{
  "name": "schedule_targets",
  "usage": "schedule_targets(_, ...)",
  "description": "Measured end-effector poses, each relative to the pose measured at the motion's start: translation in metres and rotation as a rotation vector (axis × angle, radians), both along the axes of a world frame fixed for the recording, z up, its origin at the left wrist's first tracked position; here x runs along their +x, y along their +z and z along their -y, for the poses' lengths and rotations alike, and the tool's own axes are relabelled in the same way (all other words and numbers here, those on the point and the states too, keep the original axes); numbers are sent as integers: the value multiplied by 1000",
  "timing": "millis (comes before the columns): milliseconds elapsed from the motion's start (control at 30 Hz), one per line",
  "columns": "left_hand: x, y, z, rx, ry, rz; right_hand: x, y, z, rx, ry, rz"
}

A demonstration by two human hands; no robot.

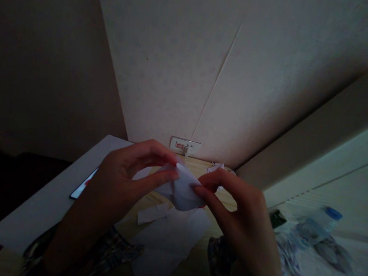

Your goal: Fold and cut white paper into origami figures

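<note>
A small folded piece of white paper (186, 193) is held up between my two hands, above a wooden tabletop. The thumb and fingers of my left hand (140, 168) pinch its upper left edge. At its right edge my right hand (230, 197) pinches it between thumb and forefinger. Below the folded paper lie a larger white sheet (170, 245) and a small torn strip of paper (152, 214). The view is dim, and the paper's far side is hidden.
A wall socket (185, 145) with a plug sits behind my hands. At the left, a phone (83, 184) rests on white sheets (43, 207). Crumpled paper (216, 168) lies near the wall. A clear bottle with a blue cap (320, 225) is among clutter at the right.
</note>
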State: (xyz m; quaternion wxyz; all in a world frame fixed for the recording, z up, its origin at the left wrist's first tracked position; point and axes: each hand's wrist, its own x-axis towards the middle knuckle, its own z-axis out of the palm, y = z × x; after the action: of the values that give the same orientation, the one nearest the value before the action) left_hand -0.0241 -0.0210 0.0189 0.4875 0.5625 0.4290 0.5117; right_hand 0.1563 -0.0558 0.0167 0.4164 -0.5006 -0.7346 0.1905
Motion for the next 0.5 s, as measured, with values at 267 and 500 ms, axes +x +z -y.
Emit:
schedule_targets(267,-1,2,-1,-66,-62,-34,0,1,-1,50,4,23)
schedule_targets(500,4,4,1,-107,26,47,-1,1,1,-15,-34,-18)
